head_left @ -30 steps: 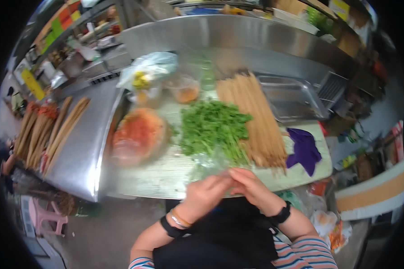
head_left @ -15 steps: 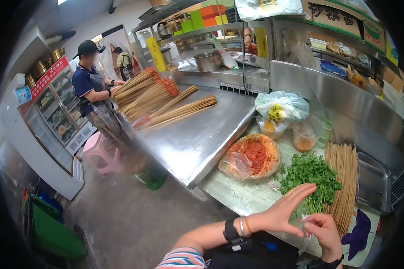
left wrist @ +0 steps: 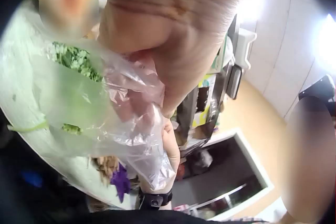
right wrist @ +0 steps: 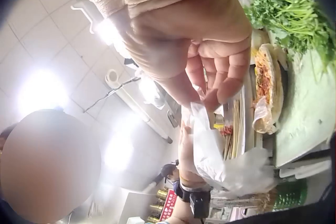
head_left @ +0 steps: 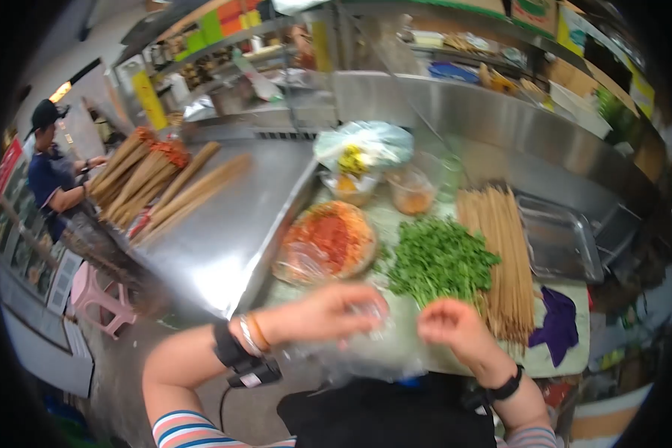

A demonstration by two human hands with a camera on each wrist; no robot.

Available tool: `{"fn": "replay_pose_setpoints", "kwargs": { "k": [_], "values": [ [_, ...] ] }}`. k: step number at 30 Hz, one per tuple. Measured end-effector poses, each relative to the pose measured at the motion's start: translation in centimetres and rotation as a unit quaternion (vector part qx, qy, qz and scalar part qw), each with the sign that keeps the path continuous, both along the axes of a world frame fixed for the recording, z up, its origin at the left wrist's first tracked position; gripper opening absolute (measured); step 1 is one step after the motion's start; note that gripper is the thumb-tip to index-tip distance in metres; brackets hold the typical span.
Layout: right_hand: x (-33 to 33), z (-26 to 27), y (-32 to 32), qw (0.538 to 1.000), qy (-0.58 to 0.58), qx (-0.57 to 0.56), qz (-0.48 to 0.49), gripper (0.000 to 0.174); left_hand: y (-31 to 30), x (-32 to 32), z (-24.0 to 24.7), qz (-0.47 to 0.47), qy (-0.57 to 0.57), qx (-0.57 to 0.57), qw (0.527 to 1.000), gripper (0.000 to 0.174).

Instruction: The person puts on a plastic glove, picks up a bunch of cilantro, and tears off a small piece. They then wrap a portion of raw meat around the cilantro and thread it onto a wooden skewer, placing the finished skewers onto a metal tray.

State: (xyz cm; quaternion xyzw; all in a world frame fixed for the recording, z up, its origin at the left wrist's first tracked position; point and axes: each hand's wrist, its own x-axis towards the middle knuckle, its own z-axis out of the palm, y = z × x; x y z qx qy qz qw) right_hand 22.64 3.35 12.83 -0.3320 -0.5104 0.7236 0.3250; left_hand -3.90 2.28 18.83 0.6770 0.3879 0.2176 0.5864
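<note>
A thin clear plastic bag hangs spread between both hands over the front edge of the pale green board. My left hand holds it with curled fingers, the film draped over them in the left wrist view. Thumb and fingertips of my right hand pinch its edge, clearest in the right wrist view, where the whitish film trails from them. Just beyond the hands lies a heap of cilantro. Left of it sits a plastic-lined bowl of red seasoning paste.
Bare wooden skewers lie right of the cilantro, beside a metal tray and a purple cloth. Tubs and a plastic bag of food stand behind. On the steel counter at left are bundled skewers; a person stands there.
The view swung left, then partway back right. The left hand, spread open half a second ago, now has curled fingers on the bag, and the bag is stretched wider between the hands.
</note>
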Motion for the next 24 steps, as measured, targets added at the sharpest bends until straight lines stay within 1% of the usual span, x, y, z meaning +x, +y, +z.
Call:
{"fn": "replay_pose_setpoints", "kwargs": {
  "k": [1, 2, 3, 4, 5, 6, 8, 9, 12, 13, 15, 16, 17, 18, 21, 23, 24],
  "values": [
    [0.3, -0.7, 0.8, 0.999, 0.016, 0.017, -0.039, 0.021, 1.1, -0.1, 0.4, 0.031, 0.006, 0.027, 0.999, 0.020],
    [0.5, -0.7, 1.7, 0.994, 0.093, 0.007, -0.058, 0.018, 1.8, 0.1, 0.3, 0.063, 0.011, 0.057, 0.996, 0.021],
    [1.0, -1.6, 2.7, 0.989, 0.119, -0.028, -0.088, 0.024, 2.0, 0.2, -0.2, 0.098, -0.013, 0.044, 0.994, 0.021],
    [1.5, -1.7, 3.3, 0.986, 0.130, -0.033, -0.098, 0.027, 2.4, 0.5, -0.6, 0.133, -0.031, 0.035, 0.990, 0.021],
    [1.8, -1.9, 3.5, 0.983, 0.146, -0.041, -0.108, 0.030, 2.4, 1.1, -1.8, 0.170, -0.079, 0.021, 0.982, 0.019],
    [2.1, -1.9, 3.5, 0.979, 0.161, -0.049, -0.118, 0.034, 2.7, 1.8, -3.5, 0.185, -0.091, 0.064, 0.976, 0.019],
    [2.3, -1.4, 3.1, 0.985, 0.142, -0.079, -0.058, 0.041, 3.0, 3.2, -6.8, 0.223, -0.123, 0.141, 0.957, 0.018],
    [2.5, -1.3, 2.9, 0.987, 0.130, -0.095, -0.022, 0.044, 2.9, 3.5, -7.3, 0.233, -0.123, 0.075, 0.962, 0.015],
    [2.9, -2.7, 2.6, 0.999, 0.009, -0.046, -0.006, 0.053, 2.9, 5.1, -7.9, 0.219, -0.052, 0.195, 0.955, 0.010],
    [3.0, -3.6, 2.7, 0.999, -0.004, -0.048, -0.003, 0.043, 2.9, 5.5, -7.8, 0.213, -0.030, 0.210, 0.954, 0.010],
    [2.9, -4.0, 2.6, 0.998, -0.041, -0.030, -0.020, 0.034, 2.8, 6.2, -7.6, 0.196, 0.014, 0.241, 0.950, 0.009],
    [2.7, -4.2, 2.5, 0.998, -0.058, -0.022, -0.028, 0.029, 2.9, 6.3, -7.8, 0.197, 0.011, 0.238, 0.951, 0.010],
    [2.7, -4.8, 2.4, 0.997, -0.035, -0.036, -0.054, 0.018, 3.0, 6.2, -8.1, 0.198, 0.009, 0.236, 0.951, 0.011],
    [2.7, -4.9, 2.4, 0.997, -0.030, -0.037, -0.057, 0.017, 3.1, 6.0, -8.3, 0.201, 0.009, 0.234, 0.951, 0.012],
    [2.7, -5.0, 2.3, 0.997, -0.025, -0.027, -0.072, 0.016, 3.3, 5.8, -8.8, 0.197, -0.006, 0.144, 0.970, 0.013],
    [2.8, -5.1, 2.3, 0.995, -0.035, -0.002, -0.089, 0.016, 4.2, 5.4, -11.0, 0.272, -0.036, 0.259, 0.926, 0.017],
    [2.9, -5.0, 2.4, 0.994, -0.052, 0.003, -0.097, 0.015, 3.9, 5.1, -10.9, 0.301, -0.024, 0.292, 0.908, 0.019]
  ]
}}
